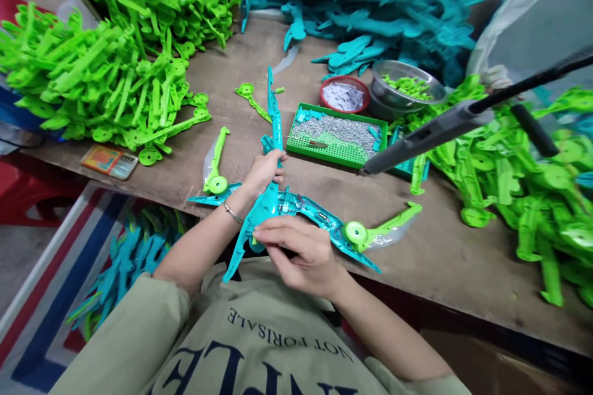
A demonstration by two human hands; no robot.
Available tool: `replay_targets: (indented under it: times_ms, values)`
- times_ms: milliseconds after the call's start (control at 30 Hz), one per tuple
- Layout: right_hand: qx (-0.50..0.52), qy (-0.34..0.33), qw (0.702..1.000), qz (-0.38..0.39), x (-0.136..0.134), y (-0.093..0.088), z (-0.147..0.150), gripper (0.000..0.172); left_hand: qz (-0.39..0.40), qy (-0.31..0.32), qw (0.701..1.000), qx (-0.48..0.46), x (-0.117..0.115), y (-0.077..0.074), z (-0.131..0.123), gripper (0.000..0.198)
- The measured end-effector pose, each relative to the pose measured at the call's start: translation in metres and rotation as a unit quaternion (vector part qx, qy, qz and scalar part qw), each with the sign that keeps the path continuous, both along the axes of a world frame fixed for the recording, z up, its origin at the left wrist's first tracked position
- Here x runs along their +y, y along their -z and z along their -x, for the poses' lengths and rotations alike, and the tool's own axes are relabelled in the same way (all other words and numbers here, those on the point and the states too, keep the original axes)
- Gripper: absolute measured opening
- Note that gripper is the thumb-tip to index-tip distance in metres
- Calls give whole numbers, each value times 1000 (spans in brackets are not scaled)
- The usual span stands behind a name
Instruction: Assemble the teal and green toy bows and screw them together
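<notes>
One teal plastic shell [265, 208] here, running through my left grip [265, 171], wrapped round its narrow part; behind that, my right grip [303, 253] pinches what looks like a small green piece [254, 239]. Shell's probably light, stiff, slick; I'd grab that narrow part.

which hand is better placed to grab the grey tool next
Probably the right hand: the grey tool hangs on that side, and the left hand grips the turquoise piece, which the right seems to touch only lightly.
</notes>
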State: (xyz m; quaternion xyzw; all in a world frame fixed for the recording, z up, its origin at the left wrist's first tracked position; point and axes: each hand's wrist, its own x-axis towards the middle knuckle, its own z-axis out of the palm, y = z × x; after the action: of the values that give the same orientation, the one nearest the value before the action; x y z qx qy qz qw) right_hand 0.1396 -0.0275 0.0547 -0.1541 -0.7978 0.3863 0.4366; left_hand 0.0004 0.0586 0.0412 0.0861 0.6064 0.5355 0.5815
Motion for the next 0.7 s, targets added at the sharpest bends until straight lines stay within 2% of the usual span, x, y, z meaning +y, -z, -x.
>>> replay_targets:
  times_ms: [100, 267, 567, 700]
  values:
    - [1, 7, 1000, 5, 2, 1, -1, 28, 2, -4, 1000, 31, 1, 3, -1, 11]
    - [-30, -21, 999, -6, 10, 1, -11, 29, -6, -5, 997, 72, 2, 5, -2, 17]
    - [-6, 7, 1000, 13, 9, 7, -13, 32, -12, -10, 995, 98, 6, -3, -10, 19]
    - [-28, 8, 999, 39, 2, 10, -9, 29, -4, 9, 996, 93, 2, -10, -10, 13]
